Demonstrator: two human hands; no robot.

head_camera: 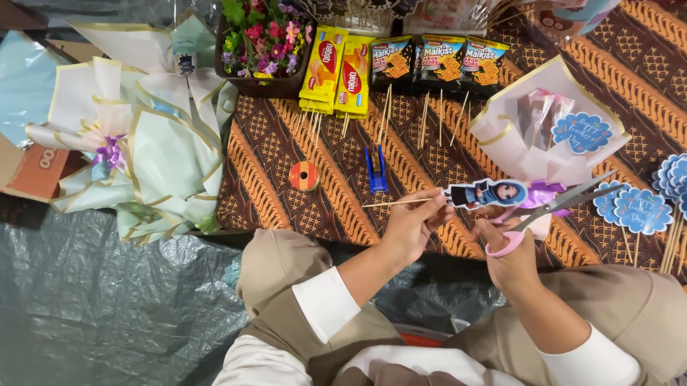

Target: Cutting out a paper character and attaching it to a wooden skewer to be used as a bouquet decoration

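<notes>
My left hand [414,222] pinches a thin wooden skewer [396,203] that carries a paper cut-out figure in blue and black [488,193]. My right hand [510,257] grips pink-handled scissors [556,204], blades open and pointing right, just below the cut-out. Behind them lies a pale pink wrapped bouquet [545,126] with a blue round tag and a purple ribbon.
On the brown patterned cloth [647,72] sit a blue stapler [376,169], a red tape roll [304,175], yellow and dark snack packets [400,63] on skewers, a flower basket [263,42], and blue round toppers [668,194] at right. Pale green wrapped bouquets [136,140] lie at left.
</notes>
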